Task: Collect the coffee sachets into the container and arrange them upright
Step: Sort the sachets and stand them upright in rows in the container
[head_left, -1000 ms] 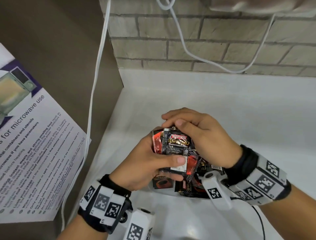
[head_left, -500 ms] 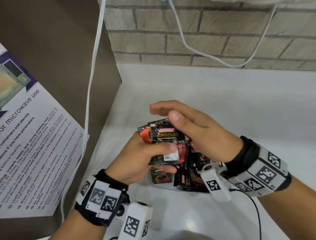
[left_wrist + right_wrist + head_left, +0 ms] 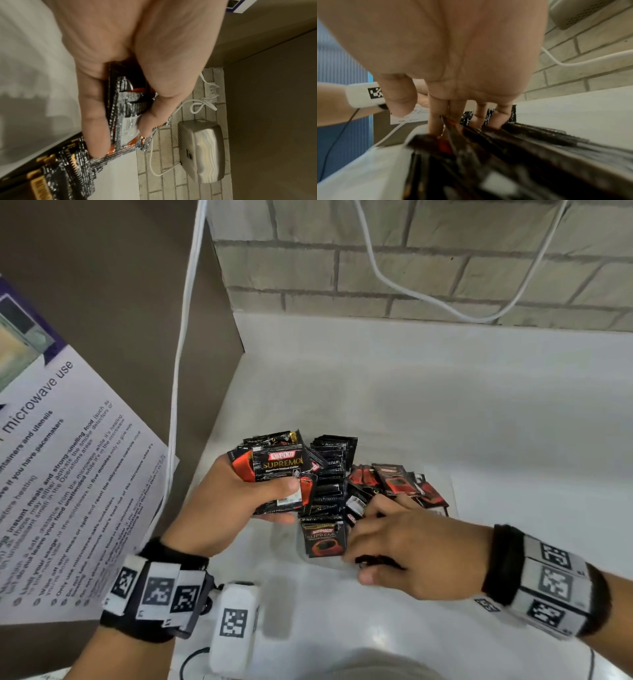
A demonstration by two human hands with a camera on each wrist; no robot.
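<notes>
Coffee sachets, black and red Kopiko Supremo packs, crowd a clear container whose walls barely show on the white counter; some stand on edge, others lean to the right. A bundle of sachets is gripped above it by the left hand, thumb across the front. The right hand hides the near packs, its extended fingers pushed between them; whether they pinch one I cannot tell.
</notes>
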